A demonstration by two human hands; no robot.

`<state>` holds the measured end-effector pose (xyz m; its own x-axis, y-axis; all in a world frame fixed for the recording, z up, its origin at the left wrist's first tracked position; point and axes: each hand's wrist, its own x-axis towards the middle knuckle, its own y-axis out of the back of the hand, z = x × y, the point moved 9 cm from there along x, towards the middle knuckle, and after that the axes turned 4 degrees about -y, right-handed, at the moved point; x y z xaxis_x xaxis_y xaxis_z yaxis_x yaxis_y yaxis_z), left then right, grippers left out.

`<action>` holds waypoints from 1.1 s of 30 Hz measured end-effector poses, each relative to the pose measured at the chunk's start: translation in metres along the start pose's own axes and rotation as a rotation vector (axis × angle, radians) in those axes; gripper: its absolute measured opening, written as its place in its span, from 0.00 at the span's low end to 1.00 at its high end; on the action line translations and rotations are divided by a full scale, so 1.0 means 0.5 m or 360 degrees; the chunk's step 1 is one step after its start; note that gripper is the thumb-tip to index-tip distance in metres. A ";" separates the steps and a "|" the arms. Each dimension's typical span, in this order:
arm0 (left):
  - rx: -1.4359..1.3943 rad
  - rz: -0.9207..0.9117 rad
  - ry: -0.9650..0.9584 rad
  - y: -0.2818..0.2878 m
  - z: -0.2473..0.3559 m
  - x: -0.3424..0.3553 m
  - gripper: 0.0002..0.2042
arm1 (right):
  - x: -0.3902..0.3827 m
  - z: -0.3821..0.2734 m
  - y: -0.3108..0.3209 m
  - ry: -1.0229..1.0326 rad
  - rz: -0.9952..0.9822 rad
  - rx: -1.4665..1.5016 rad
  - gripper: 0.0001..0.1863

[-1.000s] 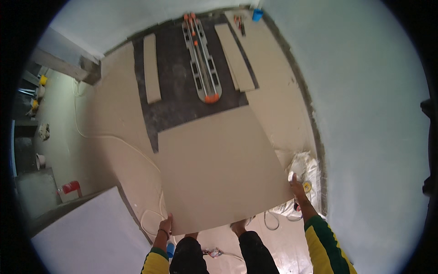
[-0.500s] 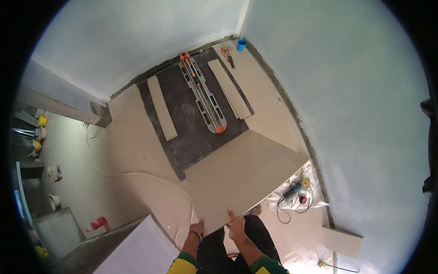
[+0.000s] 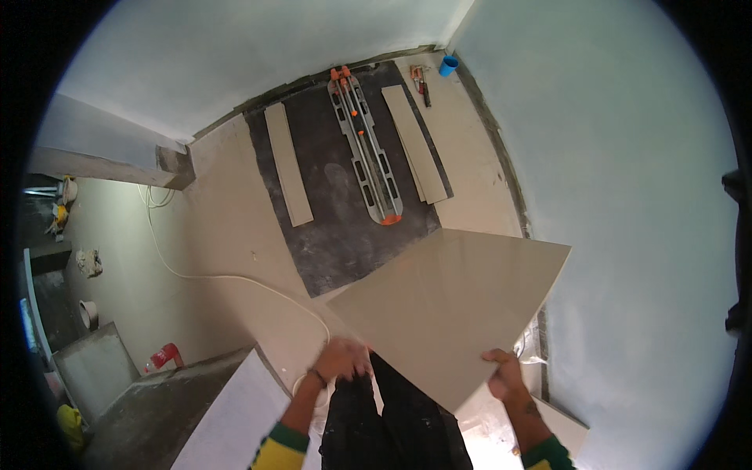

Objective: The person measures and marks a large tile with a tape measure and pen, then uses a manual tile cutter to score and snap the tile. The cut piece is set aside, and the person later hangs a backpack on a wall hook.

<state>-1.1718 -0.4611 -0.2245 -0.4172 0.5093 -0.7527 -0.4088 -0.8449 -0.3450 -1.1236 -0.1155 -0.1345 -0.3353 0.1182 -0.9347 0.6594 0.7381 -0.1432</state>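
My right hand (image 3: 505,376) is closed on the lower right edge of a large square beige tile (image 3: 450,301), held at an angle over my dark-trousered legs. My left hand (image 3: 345,362) is at the tile's left lower edge, smeared by motion, so its grip is unclear. Beyond the tile lies a dark mat (image 3: 329,251) with a long metal tile cutter (image 3: 366,160) on it, flanked by narrow tile strips (image 3: 286,160) (image 3: 415,145).
Walls (image 3: 627,235) bound the right and back. An orange tool (image 3: 417,78) and blue cup (image 3: 448,66) sit near the corner. A white cable (image 3: 235,276) crosses the floor at left. A low ledge (image 3: 157,399) with a white surface stands lower left.
The tile has turned, its right side now higher in view. My right hand has shifted right along it from a half-second ago. My left hand has moved up slightly and blurred.
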 end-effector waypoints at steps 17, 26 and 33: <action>0.1501 0.0113 0.0538 0.173 -0.267 0.263 0.28 | -0.380 -0.214 -0.129 -0.0381 0.0441 -0.0250 0.30; 0.1038 -0.0014 0.0657 0.456 -0.055 0.323 0.27 | -0.518 -0.064 -0.404 -0.0321 0.0547 -0.0181 0.26; 0.1227 0.0481 0.0819 0.722 0.228 0.146 0.28 | -0.561 0.054 -0.564 -0.0386 0.0602 -0.0362 0.28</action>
<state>-1.4424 -0.7104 -0.3401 -0.2613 0.0001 -0.9652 -0.8382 -0.4959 0.2269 -1.1975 -0.3747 0.1593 0.0825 0.2674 -0.9601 0.5319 0.8028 0.2693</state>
